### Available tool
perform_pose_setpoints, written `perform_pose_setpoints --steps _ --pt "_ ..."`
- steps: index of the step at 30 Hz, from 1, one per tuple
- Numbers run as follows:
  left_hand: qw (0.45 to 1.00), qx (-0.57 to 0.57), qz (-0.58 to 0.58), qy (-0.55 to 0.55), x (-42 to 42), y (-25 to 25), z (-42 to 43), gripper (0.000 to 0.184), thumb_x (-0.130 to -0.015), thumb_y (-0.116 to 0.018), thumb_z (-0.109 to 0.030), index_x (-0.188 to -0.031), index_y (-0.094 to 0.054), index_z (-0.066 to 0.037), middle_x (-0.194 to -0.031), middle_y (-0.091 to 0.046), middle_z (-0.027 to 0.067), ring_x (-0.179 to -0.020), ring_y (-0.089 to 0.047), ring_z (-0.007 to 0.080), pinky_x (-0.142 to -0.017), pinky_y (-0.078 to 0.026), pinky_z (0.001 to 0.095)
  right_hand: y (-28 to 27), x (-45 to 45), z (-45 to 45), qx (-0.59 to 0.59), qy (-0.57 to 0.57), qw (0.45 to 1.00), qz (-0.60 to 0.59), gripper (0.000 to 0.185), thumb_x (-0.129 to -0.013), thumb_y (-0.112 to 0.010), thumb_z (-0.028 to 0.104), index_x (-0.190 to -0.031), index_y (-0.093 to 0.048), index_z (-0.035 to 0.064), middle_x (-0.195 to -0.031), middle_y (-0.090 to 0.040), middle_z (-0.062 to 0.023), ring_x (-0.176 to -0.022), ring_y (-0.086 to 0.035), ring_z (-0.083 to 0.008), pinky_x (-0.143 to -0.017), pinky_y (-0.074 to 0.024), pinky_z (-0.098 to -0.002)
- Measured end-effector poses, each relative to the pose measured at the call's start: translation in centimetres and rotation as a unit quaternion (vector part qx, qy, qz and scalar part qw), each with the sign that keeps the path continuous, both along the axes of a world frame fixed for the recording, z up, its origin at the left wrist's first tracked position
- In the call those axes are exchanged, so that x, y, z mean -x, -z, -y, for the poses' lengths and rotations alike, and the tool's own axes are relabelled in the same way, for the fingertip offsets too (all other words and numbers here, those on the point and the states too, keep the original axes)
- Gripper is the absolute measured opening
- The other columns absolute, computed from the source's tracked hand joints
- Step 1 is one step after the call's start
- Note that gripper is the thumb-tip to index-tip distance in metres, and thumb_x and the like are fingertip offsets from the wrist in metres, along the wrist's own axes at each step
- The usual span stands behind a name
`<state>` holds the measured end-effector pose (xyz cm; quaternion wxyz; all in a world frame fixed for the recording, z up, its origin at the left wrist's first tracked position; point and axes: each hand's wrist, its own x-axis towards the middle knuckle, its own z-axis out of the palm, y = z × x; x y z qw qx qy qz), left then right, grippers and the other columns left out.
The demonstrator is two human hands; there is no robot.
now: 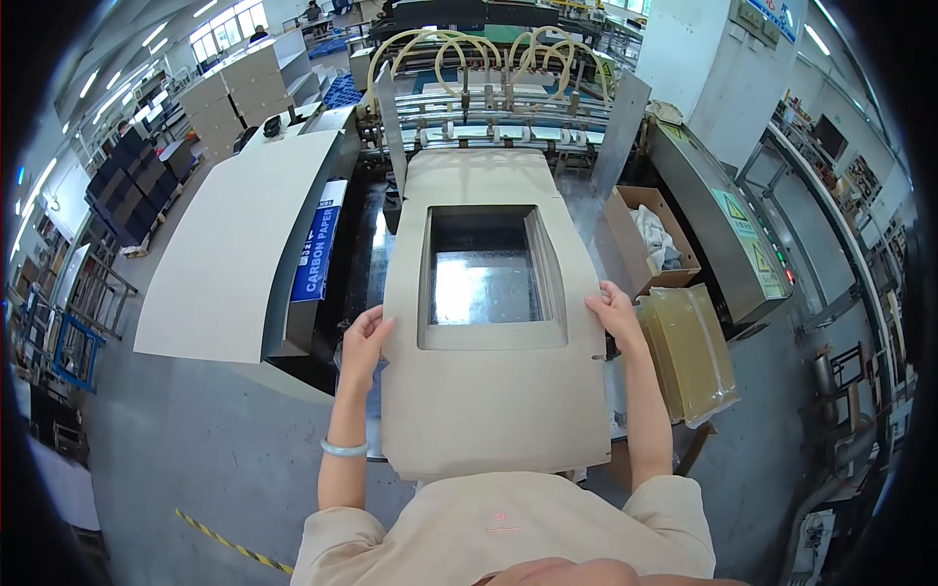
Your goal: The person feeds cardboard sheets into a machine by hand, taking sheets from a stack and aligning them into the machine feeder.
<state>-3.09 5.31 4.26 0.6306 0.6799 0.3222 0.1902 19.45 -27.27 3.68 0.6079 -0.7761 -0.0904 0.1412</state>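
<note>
A stack of beige cardboard sheets [493, 405] with a rectangular window cut through it lies in front of the machine's rollers [489, 132]. Through the window a shiny metal surface [484, 288] shows. My left hand [364, 337] grips the left edge of the stack, fingers bent around it. At the right edge my right hand [614, 313] holds the stack, its thumb and fingers closed on the side. The far end of the sheets reaches close to the rollers.
Large pale sheets [220, 244] cover the left side table, beside a blue carbon paper box [319, 249]. To the right are a cardboard box [650, 239] with white cloth, a yellowish wrapped block [688, 354] and a sloped control panel [728, 220]. Hoses [440, 49] arch over the machine.
</note>
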Motion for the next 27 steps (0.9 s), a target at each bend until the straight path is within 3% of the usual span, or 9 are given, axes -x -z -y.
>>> perform_pose_setpoints --steps 7,11,16,22,27 --pt "0.998 0.066 0.016 -0.002 -2.1 0.3 -1.5 0.036 -0.087 -0.061 -0.01 -0.119 -0.056 0.007 -0.101 -0.064 0.0136 -0.088 -0.06 0.0165 -0.082 -0.047 0.0227 -0.2 -1.4 -1.0 -0.012 -0.005 1.0 0.009 0.04 -0.084 -0.056 0.006 -0.123 -0.051 -0.0015 -0.093 -0.065 -0.0126 -0.074 -0.059 -0.0151 -0.067 -0.0483 -0.0238" --pt "0.998 0.057 0.027 -0.018 -3.3 1.5 -2.2 0.03 -0.087 -0.06 -0.015 -0.113 -0.061 0.0 -0.096 -0.064 0.0079 -0.081 -0.058 0.0143 -0.071 -0.045 0.0243 0.5 -2.9 -1.5 0.023 0.013 0.999 0.032 0.039 -0.085 -0.056 0.006 -0.123 -0.051 -0.0019 -0.096 -0.065 -0.0148 -0.077 -0.06 -0.0167 -0.068 -0.0488 -0.0248" --pt "0.995 0.082 0.028 -0.046 -4.3 1.1 -2.1 0.034 -0.088 -0.061 -0.014 -0.116 -0.058 0.005 -0.101 -0.064 0.0133 -0.091 -0.059 0.0182 -0.084 -0.046 0.0256 1.1 -4.4 -2.3 0.02 0.001 0.999 0.035 0.042 -0.086 -0.058 0.009 -0.127 -0.047 0.0001 -0.096 -0.064 -0.0125 -0.077 -0.06 -0.0138 -0.069 -0.0487 -0.0233" --pt "0.99 0.085 0.102 -0.052 -6.2 -0.3 -3.0 0.031 -0.088 -0.06 -0.016 -0.114 -0.06 0.002 -0.1 -0.064 0.0121 -0.091 -0.058 0.0181 -0.084 -0.045 0.0264 -0.8 -7.0 -4.1 0.009 0.017 0.994 0.111 0.042 -0.087 -0.058 0.009 -0.127 -0.048 0.001 -0.094 -0.064 -0.0123 -0.076 -0.06 -0.0138 -0.068 -0.0487 -0.0234" --pt "0.982 0.068 0.159 -0.075 -7.8 -2.4 -3.3 0.029 -0.088 -0.06 -0.016 -0.112 -0.061 0.0 -0.1 -0.064 0.0107 -0.09 -0.058 0.0167 -0.083 -0.044 0.0259 -3.1 -8.0 -5.8 -0.082 0.039 0.987 0.135 0.043 -0.085 -0.06 0.01 -0.125 -0.05 0.0012 -0.095 -0.064 -0.0148 -0.077 -0.06 -0.0162 -0.067 -0.0491 -0.0244"
